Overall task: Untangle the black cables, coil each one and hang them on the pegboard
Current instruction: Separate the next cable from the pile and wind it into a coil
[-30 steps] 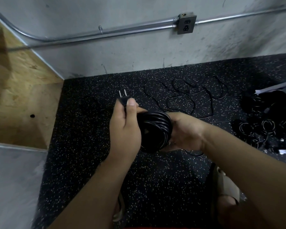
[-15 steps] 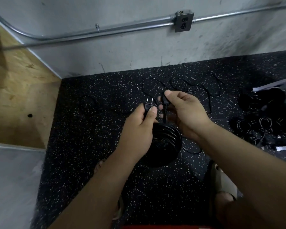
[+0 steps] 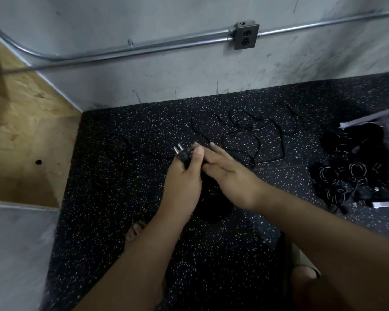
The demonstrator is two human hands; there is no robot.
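Gripping plug [image 3: 182, 154], left hand [image 3: 182, 186], coil [image 3: 211, 204] beneath

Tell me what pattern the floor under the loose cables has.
White speckles scattered over the black rubber floor; the head view shows it best.

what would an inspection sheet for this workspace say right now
surface: black speckled floor
job's things: coiled cable hangs under the hands, its plug sticks out up-left; no pegboard seen
clutter: pile of cables at the right
hands: left hand grips the plug; right hand lies against it with fingers straight, what it holds is hidden
cables: loose cable sprawls on the floor beyond the hands
surroundings: grey wall, pipe, outlet, wooden panel at left
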